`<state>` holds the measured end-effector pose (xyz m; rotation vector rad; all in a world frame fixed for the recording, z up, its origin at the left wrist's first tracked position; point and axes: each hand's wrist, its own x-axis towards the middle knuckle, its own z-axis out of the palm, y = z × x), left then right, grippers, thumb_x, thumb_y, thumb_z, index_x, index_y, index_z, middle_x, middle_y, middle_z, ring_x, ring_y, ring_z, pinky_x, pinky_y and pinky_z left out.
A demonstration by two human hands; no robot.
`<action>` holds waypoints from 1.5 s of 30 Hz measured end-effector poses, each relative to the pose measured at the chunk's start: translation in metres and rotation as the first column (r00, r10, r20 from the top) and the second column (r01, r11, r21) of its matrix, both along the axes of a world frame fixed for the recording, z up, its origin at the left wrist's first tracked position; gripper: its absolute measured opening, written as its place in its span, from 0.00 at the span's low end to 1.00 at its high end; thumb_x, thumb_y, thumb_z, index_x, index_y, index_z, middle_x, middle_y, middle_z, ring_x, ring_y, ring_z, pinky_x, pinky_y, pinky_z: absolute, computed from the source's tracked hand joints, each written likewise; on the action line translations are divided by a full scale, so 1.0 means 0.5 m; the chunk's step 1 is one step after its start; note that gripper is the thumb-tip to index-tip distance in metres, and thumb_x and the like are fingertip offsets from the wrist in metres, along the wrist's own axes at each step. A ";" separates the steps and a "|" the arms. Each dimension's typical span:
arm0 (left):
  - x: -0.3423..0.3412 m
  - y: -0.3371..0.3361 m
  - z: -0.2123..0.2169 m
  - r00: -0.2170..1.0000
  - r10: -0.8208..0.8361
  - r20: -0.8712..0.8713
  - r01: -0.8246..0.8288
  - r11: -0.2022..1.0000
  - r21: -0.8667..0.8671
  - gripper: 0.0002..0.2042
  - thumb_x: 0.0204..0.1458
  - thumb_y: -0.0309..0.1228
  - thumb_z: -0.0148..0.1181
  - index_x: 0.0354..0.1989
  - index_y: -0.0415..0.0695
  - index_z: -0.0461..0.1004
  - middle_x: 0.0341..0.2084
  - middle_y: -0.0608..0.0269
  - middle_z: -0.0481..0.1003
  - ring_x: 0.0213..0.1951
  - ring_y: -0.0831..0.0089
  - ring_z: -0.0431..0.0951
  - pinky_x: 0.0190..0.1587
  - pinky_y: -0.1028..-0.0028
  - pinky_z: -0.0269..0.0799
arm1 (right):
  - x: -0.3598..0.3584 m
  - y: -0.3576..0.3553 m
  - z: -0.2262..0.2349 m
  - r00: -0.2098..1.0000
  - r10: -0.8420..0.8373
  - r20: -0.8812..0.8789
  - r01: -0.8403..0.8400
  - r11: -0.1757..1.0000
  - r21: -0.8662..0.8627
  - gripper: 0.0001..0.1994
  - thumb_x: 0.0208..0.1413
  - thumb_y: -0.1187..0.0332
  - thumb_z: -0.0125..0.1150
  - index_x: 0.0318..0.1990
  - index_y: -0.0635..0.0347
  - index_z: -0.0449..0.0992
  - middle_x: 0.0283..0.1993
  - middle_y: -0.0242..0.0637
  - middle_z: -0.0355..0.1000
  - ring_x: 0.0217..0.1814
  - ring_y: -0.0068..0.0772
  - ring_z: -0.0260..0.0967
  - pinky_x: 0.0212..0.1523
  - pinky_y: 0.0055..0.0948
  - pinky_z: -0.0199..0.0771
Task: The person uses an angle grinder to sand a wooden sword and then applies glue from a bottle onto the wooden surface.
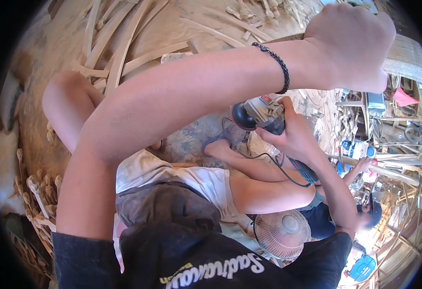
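My left arm crosses the picture from the lower left to the top right, with a black braided bracelet [282, 67] on its wrist. My left hand [350, 43] is closed in a fist around the end of a brown wooden piece [288, 36]; most of that piece is hidden behind the hand. Below it, my right hand [295, 137] grips a grey and black angle grinder [259, 115] with its round black pad facing left. The grinder's black cord [278, 166] loops down over my bare leg. My foot in a sandal [220, 142] rests on the ground just under the grinder.
Curved wooden slats [119, 43] lie on the sawdust-covered floor at the top left. Carved wooden parts [37, 192] are stacked at the left edge. A white fan [283, 233] stands by my knee. Another person in a dark shirt [324, 219] sits at the right, among cluttered wood and tools.
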<state>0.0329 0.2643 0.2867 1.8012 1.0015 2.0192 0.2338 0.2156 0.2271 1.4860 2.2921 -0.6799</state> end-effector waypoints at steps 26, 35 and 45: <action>-0.031 0.003 0.029 0.971 0.237 0.013 -0.237 0.971 -0.019 0.16 0.46 0.29 0.67 0.37 0.29 0.71 0.29 0.33 0.80 0.35 0.38 0.86 0.40 0.53 0.84 | 0.037 -0.017 0.025 0.991 -0.087 -0.098 0.093 0.994 0.055 0.44 0.50 0.50 0.77 0.65 0.68 0.60 0.39 0.63 0.80 0.43 0.65 0.82 0.44 0.50 0.81; -0.053 0.041 0.013 0.958 0.268 0.103 -0.280 0.951 0.129 0.14 0.46 0.29 0.66 0.35 0.30 0.73 0.28 0.33 0.80 0.36 0.44 0.86 0.40 0.58 0.83 | 0.026 -0.004 0.026 0.997 -0.054 -0.047 0.058 0.995 0.078 0.42 0.52 0.50 0.77 0.63 0.67 0.61 0.40 0.62 0.80 0.44 0.66 0.81 0.45 0.51 0.80; -0.179 0.024 0.029 0.533 -0.733 0.422 0.843 0.504 -0.188 0.21 0.70 0.50 0.57 0.48 0.42 0.74 0.23 0.68 0.71 0.26 0.74 0.77 0.27 0.75 0.75 | 0.074 -0.046 0.068 0.969 -0.170 -0.179 0.190 0.977 0.098 0.36 0.53 0.54 0.78 0.61 0.63 0.63 0.46 0.61 0.81 0.50 0.63 0.82 0.50 0.49 0.80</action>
